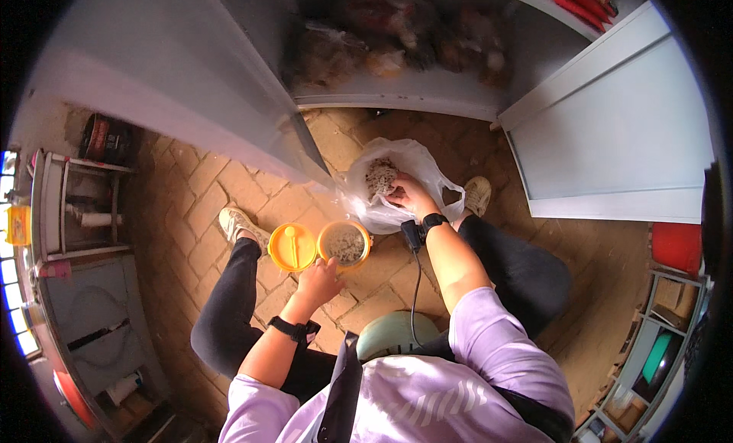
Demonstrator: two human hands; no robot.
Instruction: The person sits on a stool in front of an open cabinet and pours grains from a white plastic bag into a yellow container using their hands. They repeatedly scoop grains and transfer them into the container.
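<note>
A round container with a yellow rim stands on the brick floor, partly filled with pale, speckled dry material. Its yellow lid is swung open to the left, with a small yellow scoop lying along the inside. My left hand grips the near rim where lid and container meet. Beyond it and to the right is an open white plastic bag. Inside sits a clump of grey-brown, loose dry material. My right hand reaches into the bag and touches that clump; its fingertips are partly hidden.
A white cabinet stands ahead, its left door and right door swung open around the bag. Plastic-wrapped items fill its lower shelf. A green stool is under me. Shelving lines the right side.
</note>
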